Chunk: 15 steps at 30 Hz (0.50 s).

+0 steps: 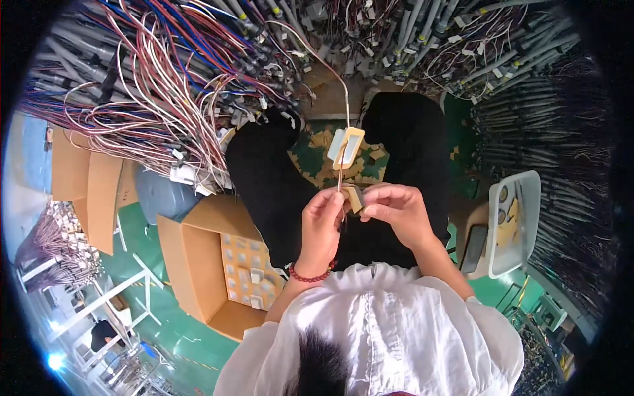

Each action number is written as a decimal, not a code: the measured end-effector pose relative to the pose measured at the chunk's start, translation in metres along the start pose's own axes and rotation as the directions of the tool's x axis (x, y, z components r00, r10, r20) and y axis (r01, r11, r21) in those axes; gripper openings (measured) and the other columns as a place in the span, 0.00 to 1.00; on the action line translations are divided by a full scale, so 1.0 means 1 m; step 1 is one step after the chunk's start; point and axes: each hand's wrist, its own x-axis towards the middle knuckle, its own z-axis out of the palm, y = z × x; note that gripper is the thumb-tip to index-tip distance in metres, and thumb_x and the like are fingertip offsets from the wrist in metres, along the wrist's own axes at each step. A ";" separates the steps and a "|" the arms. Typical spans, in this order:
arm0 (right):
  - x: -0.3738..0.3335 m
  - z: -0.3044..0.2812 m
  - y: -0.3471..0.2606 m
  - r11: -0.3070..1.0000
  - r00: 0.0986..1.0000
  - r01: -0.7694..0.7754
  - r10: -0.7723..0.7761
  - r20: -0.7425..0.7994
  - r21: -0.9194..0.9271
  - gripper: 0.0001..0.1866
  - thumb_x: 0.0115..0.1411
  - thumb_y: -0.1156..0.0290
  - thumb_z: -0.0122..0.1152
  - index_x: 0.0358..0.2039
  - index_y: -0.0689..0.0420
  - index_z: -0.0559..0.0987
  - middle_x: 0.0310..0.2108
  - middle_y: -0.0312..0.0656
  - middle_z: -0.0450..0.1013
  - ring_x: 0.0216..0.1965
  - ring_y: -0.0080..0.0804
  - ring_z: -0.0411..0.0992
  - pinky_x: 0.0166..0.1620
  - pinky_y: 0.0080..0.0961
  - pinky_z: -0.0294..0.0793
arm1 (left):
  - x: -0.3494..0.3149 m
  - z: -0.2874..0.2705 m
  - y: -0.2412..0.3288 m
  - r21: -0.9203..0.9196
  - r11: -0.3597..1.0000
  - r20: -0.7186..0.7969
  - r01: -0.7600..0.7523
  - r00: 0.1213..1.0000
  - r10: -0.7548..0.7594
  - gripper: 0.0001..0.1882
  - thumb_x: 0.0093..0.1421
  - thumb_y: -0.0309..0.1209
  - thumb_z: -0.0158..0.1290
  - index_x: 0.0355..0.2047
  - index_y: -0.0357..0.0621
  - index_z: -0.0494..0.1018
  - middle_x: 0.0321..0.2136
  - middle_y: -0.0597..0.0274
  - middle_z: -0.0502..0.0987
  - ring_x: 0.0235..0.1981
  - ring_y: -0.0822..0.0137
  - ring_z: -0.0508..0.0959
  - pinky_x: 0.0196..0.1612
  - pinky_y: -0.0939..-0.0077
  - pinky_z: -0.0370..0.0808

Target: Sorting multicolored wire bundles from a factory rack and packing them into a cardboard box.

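Note:
My left hand [321, 221] is closed in a pinch on a thin wire [341, 179] in front of my lap. The wire runs away from me past a small rectangular piece with a tan rim and a pale centre [351, 146], which hangs with a whitish block beside it. Close to my left fingertips, my right hand [401, 212] pinches a small folded tan strip [355, 199], which looks like backing paper. Fingers cover part of the strip and the wire's near end.
Bundled wires [165, 99] crowd the far left, and grey cable bundles [535, 132] the right. An open cardboard box [198, 264] with rows of small pale parts stands left. A clear plastic bin [515, 224] stands right. Tan scraps [323, 140] litter the green floor between my knees.

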 end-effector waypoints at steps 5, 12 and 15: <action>0.001 0.004 0.002 0.989 0.992 0.129 -0.129 0.008 -0.067 0.07 0.50 0.85 0.61 0.32 0.68 0.79 0.34 0.45 0.72 0.31 0.29 0.74 0.37 0.25 0.78 | 0.003 0.001 -0.003 -0.011 1.000 0.002 -0.012 1.000 0.012 0.10 0.62 0.28 0.49 0.40 0.33 0.73 0.34 0.63 0.77 0.34 0.78 0.75 0.40 0.85 0.70; 0.000 0.011 0.003 0.821 0.947 0.281 -0.322 0.004 -0.496 0.02 0.50 0.82 0.59 0.23 0.65 0.75 0.27 0.36 0.73 0.27 0.19 0.71 0.31 0.14 0.71 | 0.004 0.001 -0.008 0.166 0.985 0.007 -0.054 0.999 0.053 0.09 0.63 0.28 0.48 0.39 0.36 0.73 0.36 0.63 0.78 0.27 0.83 0.69 0.29 0.89 0.63; 0.001 0.008 0.006 0.820 0.941 0.295 -0.339 -0.002 -0.490 0.03 0.50 0.81 0.57 0.22 0.62 0.72 0.24 0.32 0.71 0.26 0.16 0.69 0.29 0.13 0.69 | 0.003 0.002 -0.007 0.168 0.986 0.017 -0.015 1.000 0.013 0.09 0.63 0.28 0.48 0.39 0.35 0.73 0.38 0.62 0.77 0.29 0.82 0.70 0.30 0.89 0.63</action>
